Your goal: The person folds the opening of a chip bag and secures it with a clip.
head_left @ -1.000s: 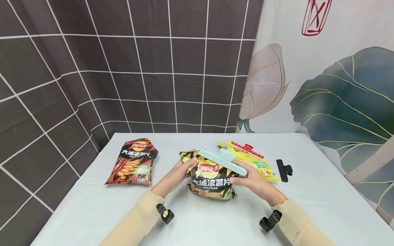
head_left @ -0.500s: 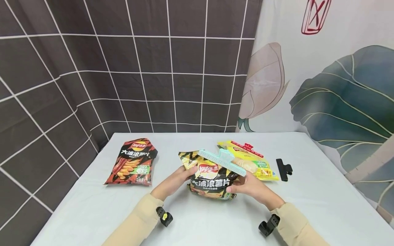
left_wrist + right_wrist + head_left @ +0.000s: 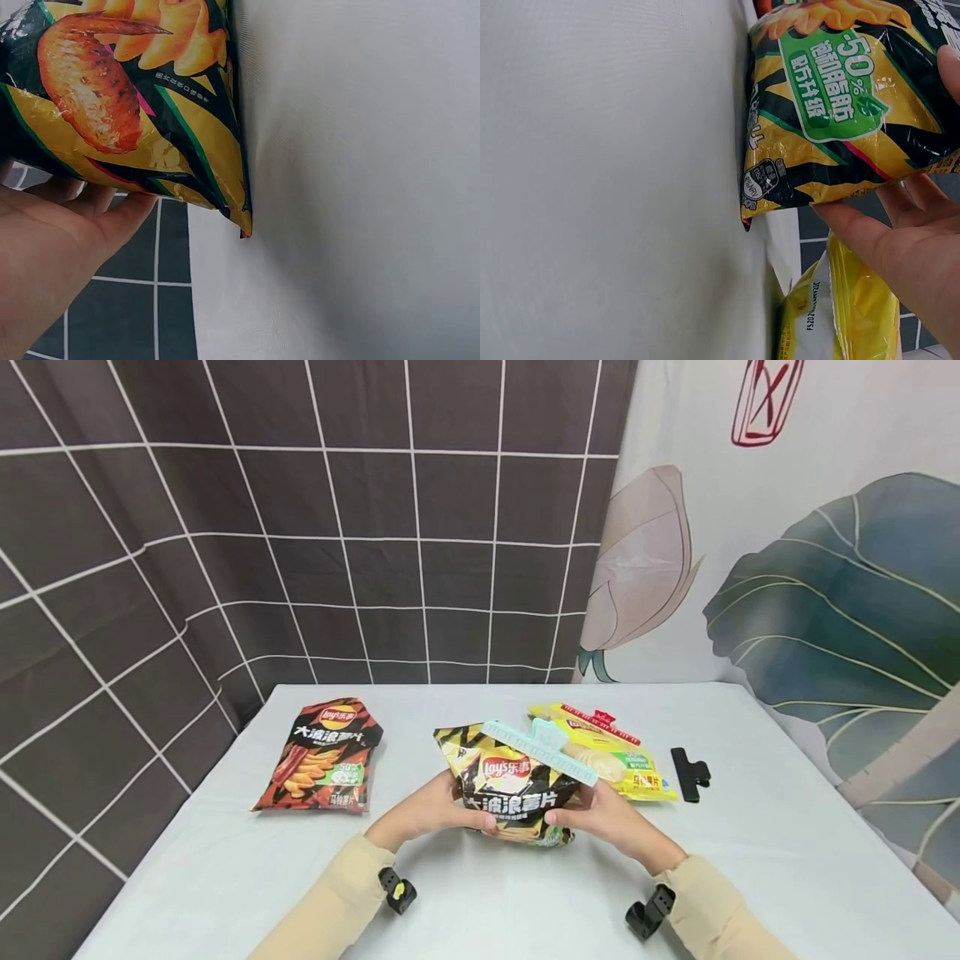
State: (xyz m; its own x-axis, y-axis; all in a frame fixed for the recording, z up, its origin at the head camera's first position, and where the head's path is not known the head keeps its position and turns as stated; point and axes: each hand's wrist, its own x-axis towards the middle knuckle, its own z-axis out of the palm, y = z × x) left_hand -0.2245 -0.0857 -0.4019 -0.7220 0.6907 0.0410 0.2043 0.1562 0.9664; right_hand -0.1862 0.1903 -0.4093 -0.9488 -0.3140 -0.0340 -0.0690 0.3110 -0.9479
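A black-and-gold bag of chips (image 3: pixel 510 789) stands on the table between both hands. Along its folded top runs a mint-green bag clip (image 3: pixel 542 752), slanting down to the right. My left hand (image 3: pixel 431 810) grips the bag's left side, thumb on the front and fingers behind. On the other side my right hand (image 3: pixel 611 822) holds it the same way, thumb on the front, just under the clip's right end. In the left wrist view, the fingers lie along the side of the chip bag (image 3: pixel 142 112). The right wrist view shows its lower corner close to the table.
A red-and-black chip bag (image 3: pixel 324 756) lies at the left. Behind the right hand lies a yellow chip bag (image 3: pixel 615 752) with a red clip (image 3: pixel 602 724) across its top. A black bag clip (image 3: pixel 688 775) rests farther right.
My left hand has slid down from the bag's upper left to its lower side. The right hand has moved slightly down and left, away from the clip. The bag has barely shifted.
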